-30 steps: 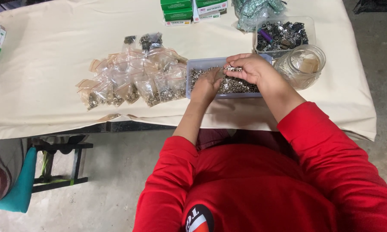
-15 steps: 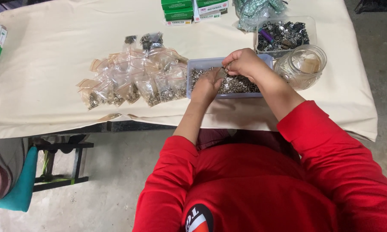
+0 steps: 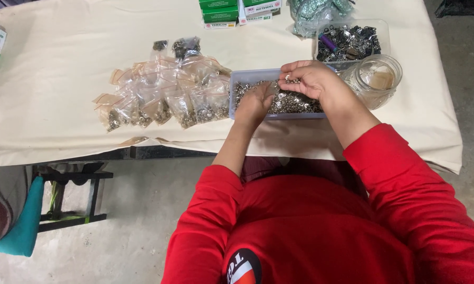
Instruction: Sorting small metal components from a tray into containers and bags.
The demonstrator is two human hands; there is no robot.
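I am seeing the cloth-covered counter [image 3: 63,68] carrying a pile of small clear bags [image 3: 163,94] left of a shallow tray [image 3: 242,77] of little metal fittings [image 3: 294,102], kept within easy reach. My left hand [image 3: 255,102] is resting in the tray, its fingers hidden, grip unclear. My right hand [image 3: 310,79] is pinching one small fitting above it; details too tiny.

We count two bare hands, left hand [image 3: 255,102] and right hand [image 3: 310,79], over one shallow grey plastic tray of small silver metal rings [image 3: 242,79]. Beyond it: one clear plastic tub of dark metal clips [image 3: 381,31], one round clear glass jar [image 3: 376,79]. The small clear plastic bags of metal parts [image 3: 163,97] overlap too much to count.
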